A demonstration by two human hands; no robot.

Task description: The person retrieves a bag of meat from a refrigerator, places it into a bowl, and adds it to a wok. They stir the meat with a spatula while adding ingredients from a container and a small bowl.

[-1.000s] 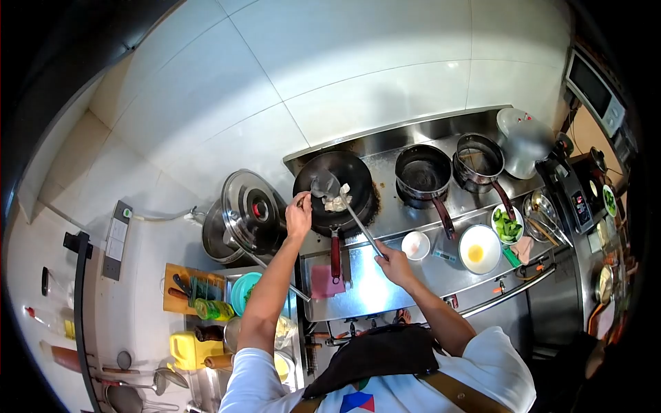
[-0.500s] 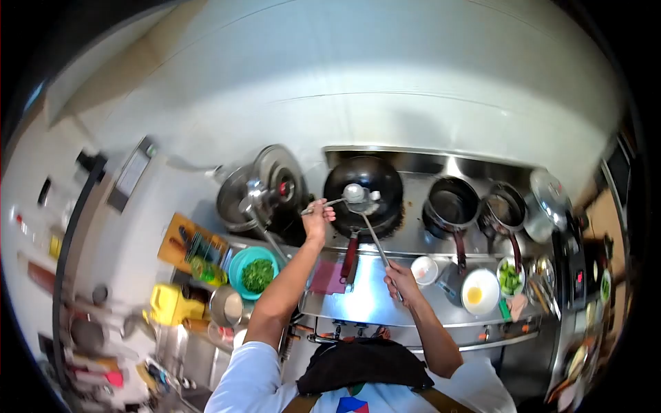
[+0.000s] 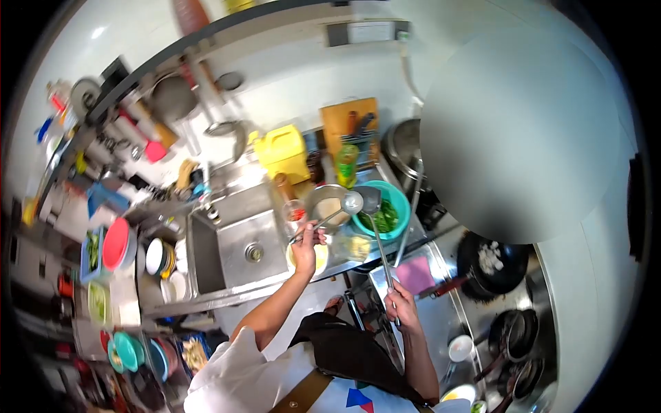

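My left hand (image 3: 305, 253) is closed on the handle of a metal ladle (image 3: 352, 202), whose bowl is over the edge of a steel pot (image 3: 312, 195) with pale contents. In my right hand (image 3: 402, 307) is a long-handled wok spatula (image 3: 371, 200). Its dark blade is beside the ladle, above the near side of a teal bowl (image 3: 403, 228) of chopped greens (image 3: 389, 217). White pieces (image 3: 489, 257) lie in the black wok (image 3: 470, 249) on the stove to the right.
A steel sink (image 3: 231, 237) lies to the left, with a yellow jug (image 3: 281, 153) behind it. Near the teal bowl stand a green bottle (image 3: 347, 164) and a cutting board (image 3: 332, 113). Dark saucepans (image 3: 513, 332) sit below the wok. A pink cloth (image 3: 414, 275) lies on the counter.
The view has turned left toward the sink. My hands have carried the ladle and spatula from over the wok to above the steel pot and teal bowl.
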